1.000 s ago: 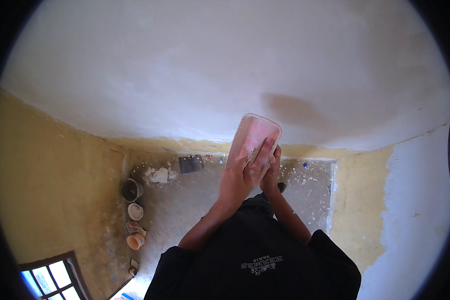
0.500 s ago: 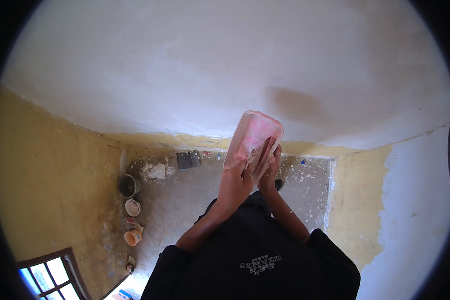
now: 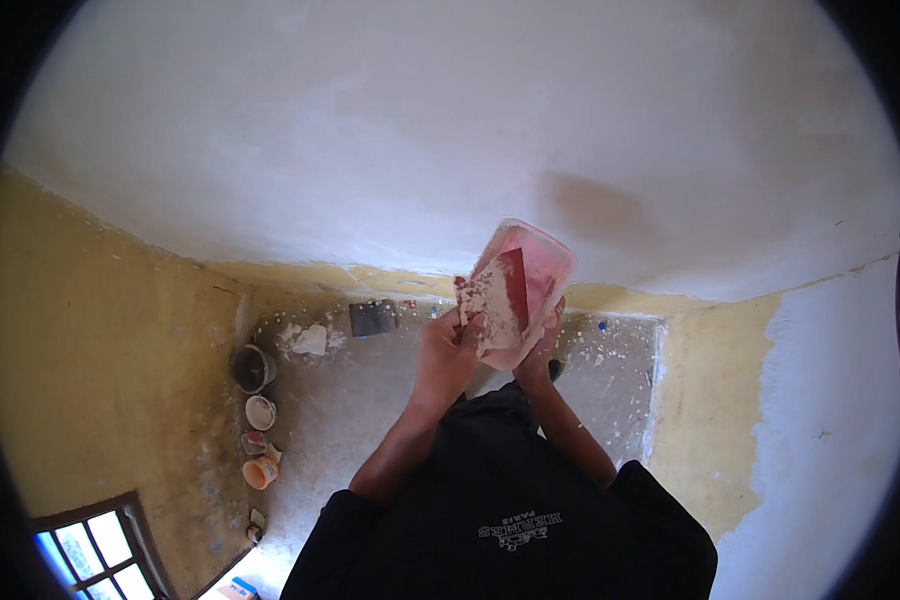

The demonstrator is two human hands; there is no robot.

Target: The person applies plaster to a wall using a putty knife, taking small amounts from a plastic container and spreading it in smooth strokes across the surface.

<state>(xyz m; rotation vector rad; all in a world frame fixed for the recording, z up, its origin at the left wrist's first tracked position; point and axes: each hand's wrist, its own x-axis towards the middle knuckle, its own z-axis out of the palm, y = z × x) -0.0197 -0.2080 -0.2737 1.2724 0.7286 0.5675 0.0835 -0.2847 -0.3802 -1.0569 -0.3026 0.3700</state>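
My left hand (image 3: 447, 352) pinches a flat red plastic putty spreader (image 3: 516, 282) by its near left side. Pale, lumpy putty (image 3: 488, 310) coats much of the spreader's upturned face. It lies over the mouth of a pinkish, see-through plastic tub (image 3: 552, 258), which is tilted, with its far end up. From the right and beneath, my right hand (image 3: 538, 352) grips the tub; only some of its fingers show along the side. Pinkish smears line the tub's inside. The spreader hides the tub's left part.
Ahead rises a whitish plastered wall (image 3: 370, 150) with a yellow strip at its foot. Along the left yellow wall stand a dark bucket (image 3: 253, 369), a white bucket (image 3: 261, 412) and an orange container (image 3: 260, 472). A dark square sheet (image 3: 373, 318) and a white lump (image 3: 311, 340) lie on the spattered floor.
My left hand has drawn back left and turned the spreader, so its putty-covered face now shows flat over the tub instead of edge-on inside it. My right hand still supports the tub.
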